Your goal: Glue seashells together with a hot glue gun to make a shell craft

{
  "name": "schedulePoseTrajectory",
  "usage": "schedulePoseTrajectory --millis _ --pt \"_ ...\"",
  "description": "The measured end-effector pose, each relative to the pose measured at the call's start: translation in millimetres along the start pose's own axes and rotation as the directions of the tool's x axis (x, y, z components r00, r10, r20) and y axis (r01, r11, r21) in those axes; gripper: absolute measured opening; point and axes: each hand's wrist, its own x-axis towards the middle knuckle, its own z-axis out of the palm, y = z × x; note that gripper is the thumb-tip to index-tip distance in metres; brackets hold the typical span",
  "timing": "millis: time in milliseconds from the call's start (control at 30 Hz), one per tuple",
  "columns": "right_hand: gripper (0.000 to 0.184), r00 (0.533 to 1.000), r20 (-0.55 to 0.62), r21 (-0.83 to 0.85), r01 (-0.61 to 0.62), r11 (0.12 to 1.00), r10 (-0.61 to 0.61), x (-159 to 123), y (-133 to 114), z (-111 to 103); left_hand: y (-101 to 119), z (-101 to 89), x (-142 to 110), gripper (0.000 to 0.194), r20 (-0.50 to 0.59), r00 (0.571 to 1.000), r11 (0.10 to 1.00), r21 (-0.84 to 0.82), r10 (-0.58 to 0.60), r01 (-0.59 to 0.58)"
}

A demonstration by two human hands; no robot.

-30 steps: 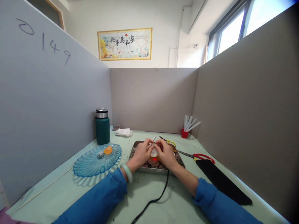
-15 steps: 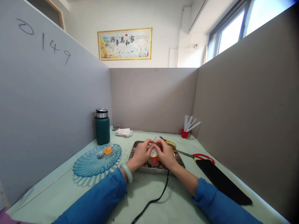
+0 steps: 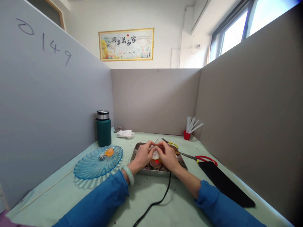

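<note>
Over the metal tray (image 3: pixel 151 172), my left hand (image 3: pixel 143 154) and my right hand (image 3: pixel 167 155) meet, thumbs and forefingers pinched together. Between the fingertips is a tiny pale or silvery piece, too small to name. Just below them, within the tray, sits a white and orange device (image 3: pixel 155 155) with a glowing red light; my hands partly hide it. Brownish, rounded pieces lie around it in the tray. A black cord (image 3: pixel 163 199) runs from the tray's front edge toward me.
Left: a blue scalloped plate (image 3: pixel 94 168) holding an orange piece (image 3: pixel 109 152), and a green bottle (image 3: pixel 103 132). Right: red-handled scissors (image 3: pixel 203 158), a black flat strip (image 3: pixel 227 184), and a red cup (image 3: pixel 187 135) of white sticks. Yellow-handled scissors (image 3: pixel 174 144) and white tissue (image 3: pixel 125 134) lie behind.
</note>
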Motion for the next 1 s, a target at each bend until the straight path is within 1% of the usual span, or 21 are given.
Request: schedulePoseTrajectory --millis 533,1000 --pt "0.011 1.0 0.01 -0.022 -0.007 1.0 0.007 0.0 0.3 0.0 -1.2 0.2 0.0 0.018 0.009 1.0 1.0 0.01 0.01 -0.01" --pt "0.011 1.0 0.015 -0.016 -0.019 1.0 0.019 -0.6 0.9 0.2 1.6 -1.2 -0.9 0.017 0.028 1.0 1.0 0.005 -0.005 0.004"
